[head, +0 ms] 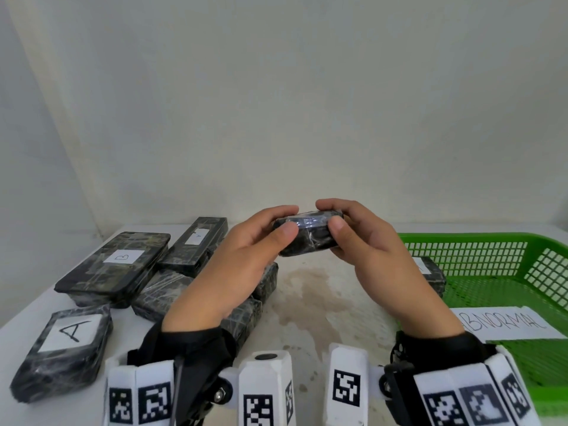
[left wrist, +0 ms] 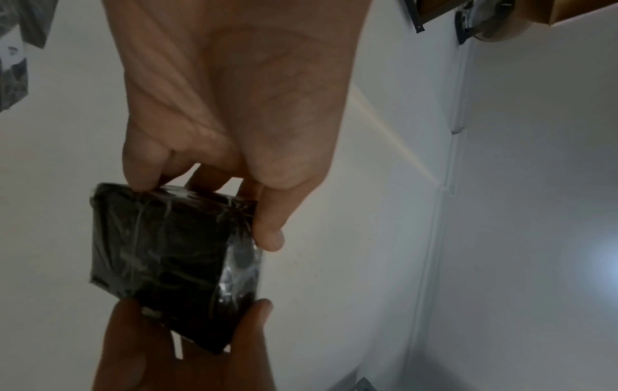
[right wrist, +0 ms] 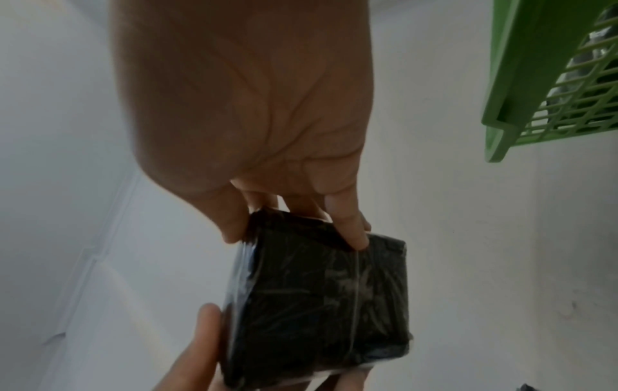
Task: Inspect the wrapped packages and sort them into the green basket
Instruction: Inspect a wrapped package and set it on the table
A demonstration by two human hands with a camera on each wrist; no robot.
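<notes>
A small black package (head: 307,235) wrapped in clear film hangs above the table's middle, held from both ends. My left hand (head: 246,256) pinches its left end between thumb and fingers; my right hand (head: 368,244) pinches its right end. In the left wrist view the package (left wrist: 167,256) shows its dark flat face, and in the right wrist view the package (right wrist: 321,307) shows no label. The green basket (head: 498,269) stands at the right with one wrapped package (head: 431,273) inside.
Several wrapped black packages lie at the left, one labelled B (head: 113,269) and two labelled A (head: 61,348), (head: 196,241). A white paper reading ABNORMAL (head: 507,327) lies in the basket. A stained patch of table (head: 310,302) lies under the hands.
</notes>
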